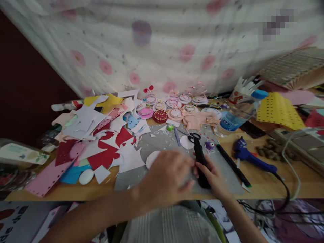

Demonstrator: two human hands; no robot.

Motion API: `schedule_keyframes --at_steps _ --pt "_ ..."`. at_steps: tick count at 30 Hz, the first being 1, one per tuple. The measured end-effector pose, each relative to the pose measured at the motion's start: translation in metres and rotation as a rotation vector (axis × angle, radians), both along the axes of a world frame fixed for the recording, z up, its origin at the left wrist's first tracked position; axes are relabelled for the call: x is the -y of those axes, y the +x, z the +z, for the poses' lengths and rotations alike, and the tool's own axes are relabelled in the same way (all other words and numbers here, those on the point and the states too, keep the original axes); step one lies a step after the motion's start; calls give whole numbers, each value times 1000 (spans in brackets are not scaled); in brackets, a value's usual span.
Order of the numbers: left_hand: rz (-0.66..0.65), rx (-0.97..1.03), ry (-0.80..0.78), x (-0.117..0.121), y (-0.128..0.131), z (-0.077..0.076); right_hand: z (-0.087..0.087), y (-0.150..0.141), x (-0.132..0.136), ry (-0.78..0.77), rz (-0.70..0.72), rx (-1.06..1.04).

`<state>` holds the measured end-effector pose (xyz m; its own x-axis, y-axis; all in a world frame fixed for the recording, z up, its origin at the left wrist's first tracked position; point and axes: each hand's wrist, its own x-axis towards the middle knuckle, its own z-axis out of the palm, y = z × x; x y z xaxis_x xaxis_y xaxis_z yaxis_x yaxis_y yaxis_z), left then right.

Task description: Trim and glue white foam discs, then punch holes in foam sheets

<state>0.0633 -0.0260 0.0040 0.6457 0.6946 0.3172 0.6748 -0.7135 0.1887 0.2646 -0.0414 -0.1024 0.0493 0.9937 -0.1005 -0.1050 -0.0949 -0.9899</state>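
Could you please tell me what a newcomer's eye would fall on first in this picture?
Probably the heap of colourful paper scraps on the left of the table. Next might come the blue glue gun on the right, or the black object in the right hand near the front.

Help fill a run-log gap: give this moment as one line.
left hand: blurred, over grey mat, grip unclear | right hand: holding black object | nearby: white disc partly behind left hand, blue glue gun right of mat
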Motion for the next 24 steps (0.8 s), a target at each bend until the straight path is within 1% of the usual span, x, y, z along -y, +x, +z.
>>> schedule_keyframes --at_steps 2,3,4,5,6,8,10,12,15,17,18,20,22,24 --pt "195 -92 -74 -25 -18 -21 1 1 -2 30 24 0" --pt "290 -141 -133 -33 -25 -31 2 1 -4 39 46 0" --pt "362 -177 -197 -39 -30 -41 5 1 -7 41 82 8" --pt "364 -192 -261 -43 -34 -49 10 2 -11 42 116 27" --pt "341 -180 -317 -46 -36 -54 15 1 -17 42 152 52" --pt "269 -70 -415 -53 -40 -57 28 -1 -33 54 218 103" --pt "200 129 -491 -63 -44 -55 40 -5 -53 81 249 128" --pt "136 332 -552 -77 -49 -54 46 -12 -73 120 264 140" --pt "46 543 -652 -98 -57 -61 44 -25 -95 182 269 119" --pt "1 634 -733 -108 -61 -71 37 -31 -102 203 258 120" --pt "-19 675 -769 -111 -63 -76 33 -32 -103 210 247 153" --pt "-52 743 -835 -114 -67 -85 27 -32 -102 254 201 298" --pt "-63 781 -885 -113 -71 -90 24 -28 -99 326 145 512" --pt "-39 789 -907 -112 -74 -91 23 -24 -96 403 156 717"
